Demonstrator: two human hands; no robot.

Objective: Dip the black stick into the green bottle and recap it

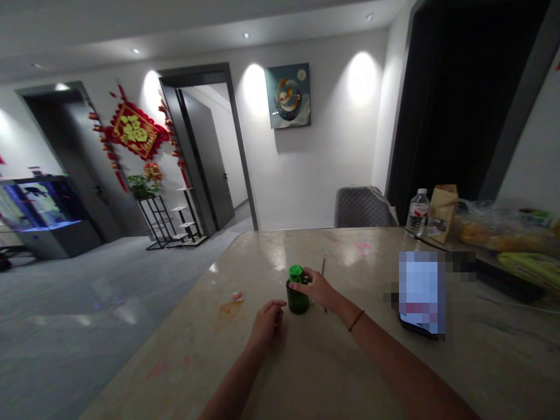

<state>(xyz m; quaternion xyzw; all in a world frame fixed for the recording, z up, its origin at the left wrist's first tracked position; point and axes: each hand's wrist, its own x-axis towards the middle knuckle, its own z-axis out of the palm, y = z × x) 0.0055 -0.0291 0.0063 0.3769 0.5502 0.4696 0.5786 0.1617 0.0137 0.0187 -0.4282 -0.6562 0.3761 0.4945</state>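
**Item 1:** green bottle, upright on the stone counter, long axis vertical, bright green ribbed cap pointing up. It stands near the counter's middle, between the two hands.

**Item 2:** right hand, the nearer hand, lies to the bottle's right, with its forearm running in from the lower right. Its fingers touch the cap's right side, half curled; whether they grip it firmly, I cannot tell. A thin dark bracelet circles the wrist.

**Item 3:** left hand, just left of the bottle and slightly nearer the person, loosely curled, holding nothing. Its fingertips come close to the bottle without clearly touching it.

**Also on the counter:** a thin dark stick just beyond the right hand, an orange stain with a small wrapper left of the bottle, and a phone, blurred, to the right.

**Farther right:** a water bottle, a paper bag and a plastic food bag.

**Beyond:** a grey chair, a wall painting, a red knot ornament, a plant stand and a lit aquarium.
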